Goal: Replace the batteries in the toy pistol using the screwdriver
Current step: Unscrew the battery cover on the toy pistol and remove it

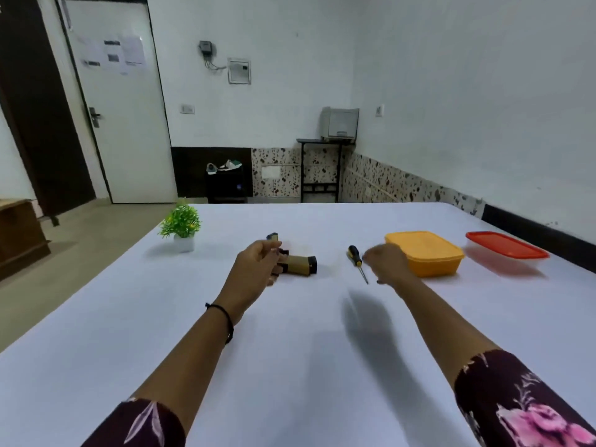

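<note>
The tan and black toy pistol point(298, 264) lies on the white table point(290, 350) near its middle. My left hand point(258, 262) grips the pistol at its left end, fingers curled round it. A screwdriver point(356, 258) with a black and yellow handle lies to the right, its shaft pointing toward me. Just right of the handle, my right hand point(385, 261) hovers with fingers loosely curled and blurred by motion; whether it touches the handle I cannot tell.
A yellow lidded box point(427, 253) stands right of my right hand, and a clear box with a red lid point(506, 250) farther right. A small potted plant point(182, 225) stands at the far left of the table.
</note>
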